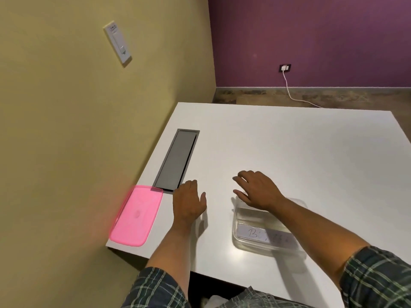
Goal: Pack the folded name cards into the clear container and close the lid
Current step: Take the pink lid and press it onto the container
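Handwriting on the name card (262, 234) inside the clear container (244, 243) is blurred; only a "B" at its start can be read, and the right forearm covers the far right part of the container. How many cards lie in it I cannot tell; one is plain, and a pale band behind it may be another. There is one container, standing open on the white table (300, 152) near the front edge, and one pink lid (133, 216), lying flat at the table's left front corner, well apart from the container. Two hands are in view. The left hand (189, 202) lies palm down between lid and container, fingers relaxed, holding nothing, its fingertips at the grey cable hatch (178, 158). The right hand (258, 190) hovers over the container's far rim, fingers spread and slightly bent, empty.
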Demonstrator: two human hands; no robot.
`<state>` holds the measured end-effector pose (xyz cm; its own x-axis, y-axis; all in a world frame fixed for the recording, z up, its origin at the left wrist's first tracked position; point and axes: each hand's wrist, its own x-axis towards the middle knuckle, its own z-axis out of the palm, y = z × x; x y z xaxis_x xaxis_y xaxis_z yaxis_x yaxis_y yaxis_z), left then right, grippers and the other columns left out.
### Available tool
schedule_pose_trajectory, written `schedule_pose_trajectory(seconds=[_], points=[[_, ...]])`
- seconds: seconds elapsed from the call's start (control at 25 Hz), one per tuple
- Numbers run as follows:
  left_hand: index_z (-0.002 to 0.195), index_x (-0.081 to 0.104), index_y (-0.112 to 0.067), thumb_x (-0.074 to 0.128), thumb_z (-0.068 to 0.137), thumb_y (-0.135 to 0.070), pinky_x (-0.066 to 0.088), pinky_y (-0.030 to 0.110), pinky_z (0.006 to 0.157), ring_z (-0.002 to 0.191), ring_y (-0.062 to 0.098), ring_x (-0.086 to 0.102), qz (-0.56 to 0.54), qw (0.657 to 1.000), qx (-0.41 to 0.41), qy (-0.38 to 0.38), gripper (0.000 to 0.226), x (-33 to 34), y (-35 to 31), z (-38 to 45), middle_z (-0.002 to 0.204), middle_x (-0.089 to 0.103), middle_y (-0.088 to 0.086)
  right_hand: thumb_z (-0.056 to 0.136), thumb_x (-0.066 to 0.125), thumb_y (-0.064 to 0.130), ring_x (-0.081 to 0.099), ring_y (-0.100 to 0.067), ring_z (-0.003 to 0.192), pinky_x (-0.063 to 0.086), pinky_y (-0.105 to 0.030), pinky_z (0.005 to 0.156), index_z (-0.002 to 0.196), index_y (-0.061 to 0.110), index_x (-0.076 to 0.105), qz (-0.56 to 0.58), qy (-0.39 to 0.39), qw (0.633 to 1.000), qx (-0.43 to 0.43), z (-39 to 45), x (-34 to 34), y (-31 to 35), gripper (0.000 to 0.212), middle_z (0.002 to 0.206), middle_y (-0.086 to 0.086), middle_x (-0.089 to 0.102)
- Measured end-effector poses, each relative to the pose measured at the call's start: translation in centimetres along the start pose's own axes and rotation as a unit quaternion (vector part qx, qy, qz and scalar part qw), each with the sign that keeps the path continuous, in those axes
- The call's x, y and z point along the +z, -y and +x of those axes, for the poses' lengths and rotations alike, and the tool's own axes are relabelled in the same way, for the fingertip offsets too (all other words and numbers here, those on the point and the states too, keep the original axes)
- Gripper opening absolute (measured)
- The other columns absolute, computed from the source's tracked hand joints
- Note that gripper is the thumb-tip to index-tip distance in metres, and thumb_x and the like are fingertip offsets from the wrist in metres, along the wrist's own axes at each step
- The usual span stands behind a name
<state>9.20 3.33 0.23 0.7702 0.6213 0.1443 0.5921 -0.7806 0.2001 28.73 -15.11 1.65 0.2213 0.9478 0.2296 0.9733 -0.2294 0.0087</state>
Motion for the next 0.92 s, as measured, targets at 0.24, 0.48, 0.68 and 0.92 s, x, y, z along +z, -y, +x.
schedule_pose_trajectory(seconds=[0.24,0.48,0.68,0.92], points=[[0.142,0.045,-0.006,0.058,0.083,-0.048,0.045,0.044,0.097,0.131,0.029,0.048,0.011,0.978,-0.204,0.045,0.074,-1.3,7.0,-2.3,0.14,0.054,0.01,0.092,0.055,0.045,0.062,-0.029,0.094,0.051,-0.04,0.073,0.135,0.01,0.053,0.01,0.042,0.997,-0.06,7.1,1.3,6.1,0.055,0.124,-0.008,0.061],[0.158,0.012,-0.007,0.057,0.088,-0.05,0.028,0.048,0.116,0.151,0.031,0.017,0.001,0.923,-0.351,0.156,0.093,-1.3,14.5,-4.2,0.166,0.014,0.01,0.084,0.066,0.04,0.059,-0.031,0.112,0.049,-0.042,0.087,0.147,0.014,0.038,0.03,0.146,0.984,-0.102,14.4,4.1,13.1,0.073,0.141,-0.009,0.051],[0.158,0.006,-0.013,0.06,0.081,-0.059,0.029,0.052,0.115,0.151,0.038,0.012,-0.028,0.869,-0.456,0.188,0.105,0.3,18.9,-5.0,0.166,0.007,0.015,0.085,0.062,0.036,0.057,-0.031,0.116,0.051,-0.042,0.095,0.149,0.021,0.031,0.087,0.206,0.969,-0.103,19.4,6.9,18.2,0.072,0.143,-0.007,0.05],[0.158,0.001,-0.021,0.064,0.078,-0.068,0.024,0.062,0.115,0.15,0.046,-0.004,-0.124,0.801,-0.538,0.23,0.112,2.4,20.7,-5.1,0.164,-0.008,0.019,0.078,0.07,0.049,0.058,-0.027,0.12,0.052,-0.045,0.097,0.152,0.031,0.028,0.193,0.336,0.921,-0.026,23.2,11.7,22.2,0.088,0.147,0.0,0.05]])
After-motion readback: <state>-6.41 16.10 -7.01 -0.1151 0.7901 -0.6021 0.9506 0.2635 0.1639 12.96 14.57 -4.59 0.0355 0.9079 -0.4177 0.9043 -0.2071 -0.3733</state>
